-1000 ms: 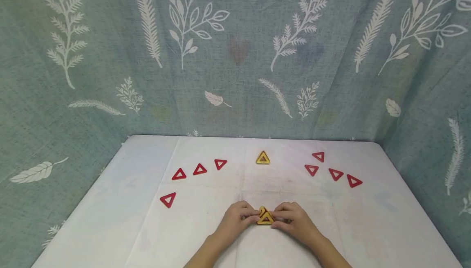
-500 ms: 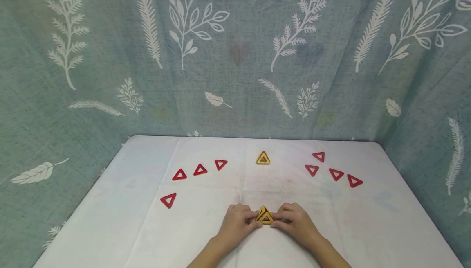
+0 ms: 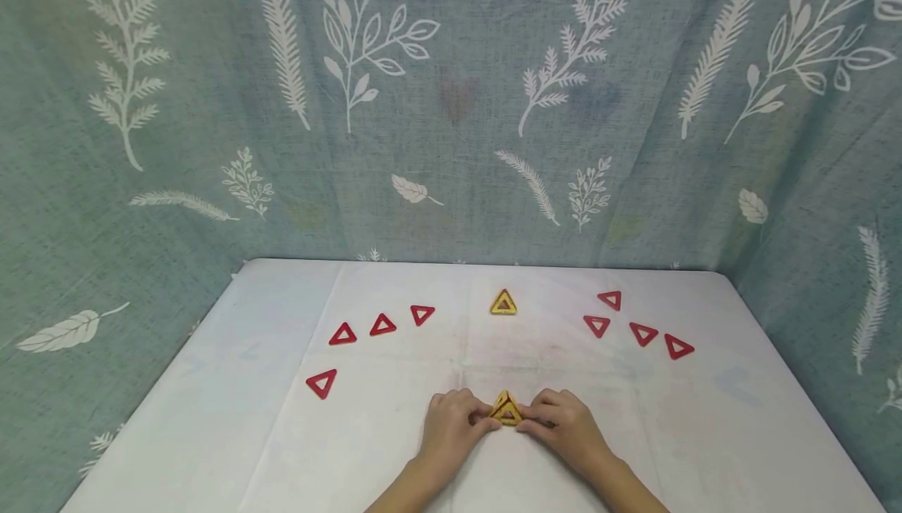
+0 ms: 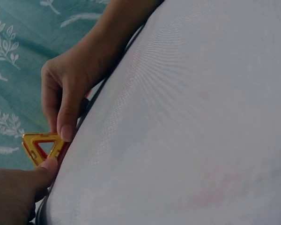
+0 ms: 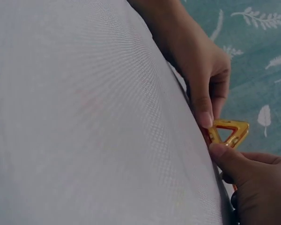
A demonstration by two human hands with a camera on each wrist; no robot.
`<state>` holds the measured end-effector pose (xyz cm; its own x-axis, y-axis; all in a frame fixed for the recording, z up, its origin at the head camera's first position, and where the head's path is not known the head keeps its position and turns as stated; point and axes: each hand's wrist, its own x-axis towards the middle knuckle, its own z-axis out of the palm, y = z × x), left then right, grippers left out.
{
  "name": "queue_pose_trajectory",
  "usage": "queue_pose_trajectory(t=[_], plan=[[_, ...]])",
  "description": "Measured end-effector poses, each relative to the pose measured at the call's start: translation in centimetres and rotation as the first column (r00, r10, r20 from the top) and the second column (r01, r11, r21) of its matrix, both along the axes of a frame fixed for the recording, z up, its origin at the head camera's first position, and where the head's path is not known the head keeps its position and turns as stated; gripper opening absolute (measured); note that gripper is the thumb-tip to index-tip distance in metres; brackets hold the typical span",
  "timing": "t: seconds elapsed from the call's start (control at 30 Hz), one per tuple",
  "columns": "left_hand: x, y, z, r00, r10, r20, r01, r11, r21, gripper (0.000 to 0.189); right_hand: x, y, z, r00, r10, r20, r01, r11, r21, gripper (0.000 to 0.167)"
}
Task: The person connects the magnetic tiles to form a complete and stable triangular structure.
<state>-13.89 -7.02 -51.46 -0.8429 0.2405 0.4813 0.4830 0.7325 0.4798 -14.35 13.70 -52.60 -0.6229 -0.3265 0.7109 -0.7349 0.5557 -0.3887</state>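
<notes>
Near the front of the white table, yellow triangular magnetic tiles with red inner edges lean together as a small pyramid (image 3: 505, 421). From its left side my left hand (image 3: 449, 423) pinches it between thumb and fingers. My right hand (image 3: 567, 425) pinches the opposite side. In the left wrist view the pyramid (image 4: 35, 137) shows one open-centred face between the two thumbs. The right wrist view has the same yellow pyramid (image 5: 241, 129), with the right thumb (image 5: 220, 150) pressed on a corner. Its far faces are hidden.
Several red triangles lie flat on the white table (image 3: 395, 435), one group around a red triangle (image 3: 383, 325) at left, another around a red triangle (image 3: 643, 334) at right. A yellow triangular piece (image 3: 503, 303) stands at back centre. A patterned curtain (image 3: 451, 184) surrounds the back and sides.
The yellow tiles have come together into a tighter, more upright pyramid and moved slightly away from me. My left hand has shifted its fingers along its side. The red triangles stay put.
</notes>
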Motion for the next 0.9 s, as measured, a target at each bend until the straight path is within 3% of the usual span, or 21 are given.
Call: queue_pose_trajectory(t=[0.2,0.4,0.53,0.77,0.9], plan=[[-0.3,0.2,-0.7,1.0,-0.005,-0.03,0.007,0.998,0.059,0.018,0.0,-0.2,-0.2,0.993,-0.065,0.098,0.066,0.998,-0.005,0.022],[-0.9,0.2,-0.7,0.998,-0.03,0.057,0.022,0.99,0.136,0.018,-0.4,-0.5,0.1,0.972,-0.121,0.201,0.124,0.992,0.0,0.023],[-1.6,0.2,-0.6,0.993,-0.049,0.11,0.03,0.985,0.168,0.018,-0.8,-0.7,0.3,0.955,-0.121,0.27,0.132,0.991,-0.022,0.023],[-2.9,0.1,-0.6,0.992,-0.066,0.11,0.046,0.984,0.174,0.017,-2.1,-0.8,0.5,0.923,-0.102,0.371,0.142,0.987,-0.08,0.022],[-3.6,0.0,-0.5,0.988,-0.089,0.129,0.067,0.984,0.165,0.016,-2.8,-0.7,0.4,0.916,-0.087,0.393,0.14,0.984,-0.108,0.022]])
